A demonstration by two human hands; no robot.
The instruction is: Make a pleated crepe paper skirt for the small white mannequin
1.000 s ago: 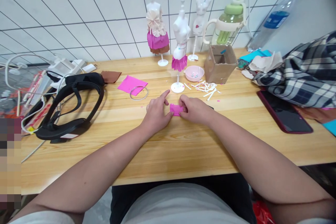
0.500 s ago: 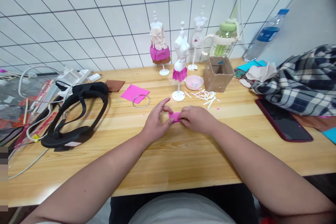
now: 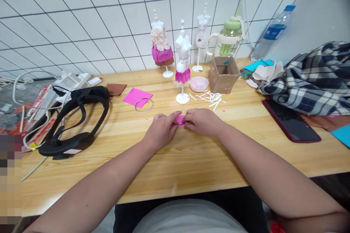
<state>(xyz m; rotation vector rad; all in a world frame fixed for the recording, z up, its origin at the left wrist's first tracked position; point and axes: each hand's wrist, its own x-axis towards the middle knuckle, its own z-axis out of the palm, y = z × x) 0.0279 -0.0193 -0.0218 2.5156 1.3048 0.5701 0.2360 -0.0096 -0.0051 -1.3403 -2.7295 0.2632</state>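
Between my hands, low over the wooden table, is a small folded strip of magenta crepe paper or thin cloth (image 3: 179, 119); which of the two I cannot tell. My left hand (image 3: 161, 127) pinches its left end between thumb and fingers. At the other end, my right hand (image 3: 201, 121) grips it with bent fingers. Just beyond stands a white mini dress form (image 3: 182, 49) wearing a ruffled magenta skirt (image 3: 182, 75). A flat magenta sheet (image 3: 133, 95) lies to the left, a thin metal ring (image 3: 144, 105) partly over it.
Behind are a dressed form (image 3: 162, 43), a bare form (image 3: 202, 32), a pink bowl (image 3: 199, 84), a cardboard box (image 3: 223, 76) and white paper strips (image 3: 212, 97). A black headset (image 3: 73, 123) sits left; a phone (image 3: 291, 120) and checked cloth (image 3: 314, 76) lie right.
My left hand's raised, spread fingers have come down and closed on the left end of the magenta strip. The right hand keeps its hold. The whole view has shifted slightly.
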